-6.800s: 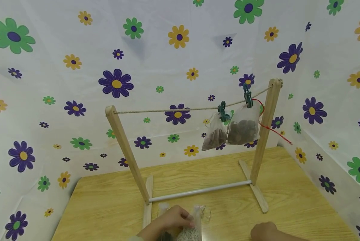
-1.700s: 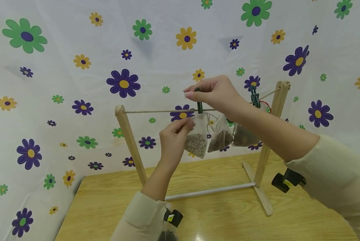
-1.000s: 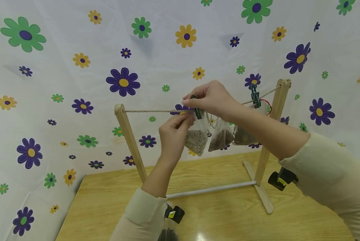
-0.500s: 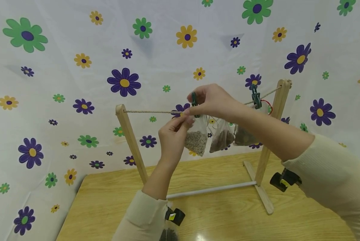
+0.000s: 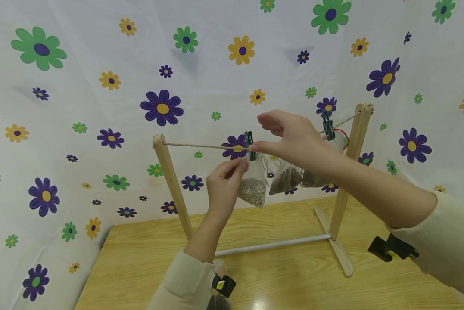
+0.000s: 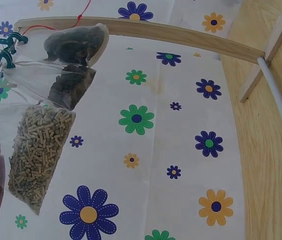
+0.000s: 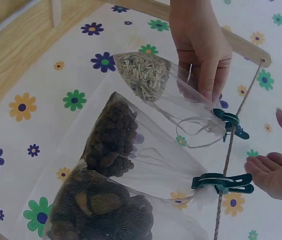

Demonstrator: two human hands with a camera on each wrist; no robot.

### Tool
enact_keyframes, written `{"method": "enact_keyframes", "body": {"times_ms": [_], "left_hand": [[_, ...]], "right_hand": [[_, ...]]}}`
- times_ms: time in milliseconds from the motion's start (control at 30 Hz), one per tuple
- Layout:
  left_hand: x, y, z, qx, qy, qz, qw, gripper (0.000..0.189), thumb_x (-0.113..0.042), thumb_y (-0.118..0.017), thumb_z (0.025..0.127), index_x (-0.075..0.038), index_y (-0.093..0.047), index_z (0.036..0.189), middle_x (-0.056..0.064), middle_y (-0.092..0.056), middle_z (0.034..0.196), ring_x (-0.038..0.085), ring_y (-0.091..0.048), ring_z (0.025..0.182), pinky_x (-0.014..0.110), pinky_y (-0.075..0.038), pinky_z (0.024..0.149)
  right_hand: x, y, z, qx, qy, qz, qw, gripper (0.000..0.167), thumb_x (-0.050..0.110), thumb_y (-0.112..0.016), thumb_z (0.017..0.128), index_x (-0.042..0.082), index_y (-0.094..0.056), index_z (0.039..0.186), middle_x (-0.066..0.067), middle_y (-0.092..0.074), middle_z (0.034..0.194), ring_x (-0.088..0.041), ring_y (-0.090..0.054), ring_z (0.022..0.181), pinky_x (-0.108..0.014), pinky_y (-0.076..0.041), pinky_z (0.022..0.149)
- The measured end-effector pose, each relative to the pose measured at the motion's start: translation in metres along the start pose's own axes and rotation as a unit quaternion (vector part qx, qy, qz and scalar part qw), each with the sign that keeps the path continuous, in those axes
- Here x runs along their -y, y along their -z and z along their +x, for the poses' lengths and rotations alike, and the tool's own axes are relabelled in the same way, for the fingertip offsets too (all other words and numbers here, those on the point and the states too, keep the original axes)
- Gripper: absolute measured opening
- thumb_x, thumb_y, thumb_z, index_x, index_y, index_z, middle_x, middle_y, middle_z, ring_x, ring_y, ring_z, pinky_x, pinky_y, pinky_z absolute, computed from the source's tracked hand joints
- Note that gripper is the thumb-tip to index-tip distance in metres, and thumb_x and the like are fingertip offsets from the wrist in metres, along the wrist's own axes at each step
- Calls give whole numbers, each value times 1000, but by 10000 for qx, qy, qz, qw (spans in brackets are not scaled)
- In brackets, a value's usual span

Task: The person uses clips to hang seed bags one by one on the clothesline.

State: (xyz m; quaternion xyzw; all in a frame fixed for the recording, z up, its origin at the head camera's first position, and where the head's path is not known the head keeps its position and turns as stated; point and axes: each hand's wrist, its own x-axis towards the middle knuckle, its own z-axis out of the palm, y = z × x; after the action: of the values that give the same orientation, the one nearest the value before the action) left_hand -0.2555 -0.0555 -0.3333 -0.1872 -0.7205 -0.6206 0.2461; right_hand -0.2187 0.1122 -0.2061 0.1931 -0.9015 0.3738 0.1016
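At the left we see a wooden post (image 5: 173, 185), from whose top a twisted cord (image 5: 194, 145) runs rightward above the worktop (image 5: 286, 284). Low down, beside the left sleeve (image 5: 185, 280), we find a bag of dark contents (image 5: 218, 302), cut off by the lower edge of the head view. Next comes the left hand (image 5: 222, 184), its thumb and fingers clamped on the upper side of the pellet bag (image 5: 252, 189), a sheer pouch with pale, rod-shaped pellets in its lower part. We note that this bag hangs beneath the cord at a dark green clip (image 7: 231, 122). To its right hangs a middle bag (image 5: 286, 180) of dark pieces, under a second clip (image 7: 222, 182). We see the right hand (image 5: 299, 135) raised, thumb and fingers apart, near the clips but gripping neither. Partly behind its wrist hangs a third bag (image 5: 315, 178) of larger dark lumps, with a red string (image 5: 345, 135) nearby. At the rack's right end stands the second post (image 5: 350, 146), which a low white bar (image 5: 278, 245) meets.
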Motion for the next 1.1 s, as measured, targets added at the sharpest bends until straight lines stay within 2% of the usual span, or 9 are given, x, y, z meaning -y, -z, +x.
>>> {"method": "enact_keyframes", "body": {"times_ms": [233, 400, 533, 633, 733, 800, 900, 967, 1100], "left_hand": [[0, 6, -1, 157, -161, 316, 9992, 20, -17, -69, 88, -4, -72, 102, 8, -71, 94, 16, -64, 80, 20, -51, 68], [7, 14, -3, 456, -426, 758, 9952, 21, -18, -68, 88, -3, -72, 102, 7, -71, 95, 16, -65, 81, 25, -52, 70], [16, 26, -6, 730, -876, 1369, 9840, 20, -17, -69, 88, -5, -72, 103, 6, -71, 93, 17, -66, 83, 27, -53, 72], [25, 38, -10, 863, -1236, 1861, 9709, 19, -15, -70, 86, -6, -73, 103, 5, -71, 92, 17, -66, 83, 29, -54, 73], [33, 49, -16, 980, -1392, 2131, 9621, 19, -13, -72, 85, -4, -73, 101, 7, -71, 91, 18, -66, 81, 31, -55, 71], [38, 55, -21, 1088, -1378, 2224, 9590, 20, -13, -72, 84, -3, -73, 101, 7, -71, 91, 18, -67, 80, 31, -55, 70], [44, 64, -29, 1275, -1214, 2363, 9556, 20, -14, -72, 84, -3, -73, 101, 7, -72, 91, 18, -67, 80, 31, -55, 69], [47, 70, -35, 1398, -923, 2421, 9557, 21, -16, -71, 85, -5, -73, 103, 5, -72, 93, 17, -67, 82, 31, -55, 71], [55, 80, -47, 1629, -411, 2529, 9528, 22, -18, -70, 86, -7, -73, 105, 2, -71, 93, 16, -67, 84, 32, -55, 71]], "right_hand": [[-7, 11, -27, -415, 549, -211, 9974, 49, 27, -72, 85, 4, -56, 126, -12, -62, 124, -25, -60, 114, -40, -47, 95], [-17, 14, -41, -299, 381, -341, 9982, 48, 29, -71, 85, 4, -58, 124, -13, -63, 121, -26, -61, 111, -43, -48, 93], [-27, 12, -49, -492, 623, -365, 9962, 42, 24, -72, 85, 3, -61, 120, -13, -65, 117, -26, -63, 108, -42, -50, 88], [-34, 11, -55, -768, 997, -419, 9912, 35, 16, -73, 84, 3, -64, 115, -10, -68, 113, -23, -65, 103, -36, -52, 84], [-40, 10, -63, -950, 1460, -523, 9833, 33, 12, -75, 81, 5, -66, 112, -6, -69, 109, -19, -67, 99, -26, -53, 81], [-45, 8, -67, -1070, 1964, -611, 9727, 33, 12, -77, 79, 4, -67, 110, -5, -70, 105, -18, -67, 95, -18, -51, 78], [-54, 5, -70, -1192, 2837, -633, 9494, 33, 25, -73, 83, 2, -68, 108, -6, -71, 100, -18, -67, 92, -11, -47, 78], [-61, 1, -73, -1188, 3263, -619, 9357, 38, 34, -68, 87, 1, -68, 107, -7, -72, 100, -19, -68, 91, -10, -47, 81], [-72, -8, -80, -983, 3521, -529, 9293, 40, 38, -61, 90, 3, -68, 108, -8, -71, 102, -20, -68, 92, -12, -46, 85]]}}
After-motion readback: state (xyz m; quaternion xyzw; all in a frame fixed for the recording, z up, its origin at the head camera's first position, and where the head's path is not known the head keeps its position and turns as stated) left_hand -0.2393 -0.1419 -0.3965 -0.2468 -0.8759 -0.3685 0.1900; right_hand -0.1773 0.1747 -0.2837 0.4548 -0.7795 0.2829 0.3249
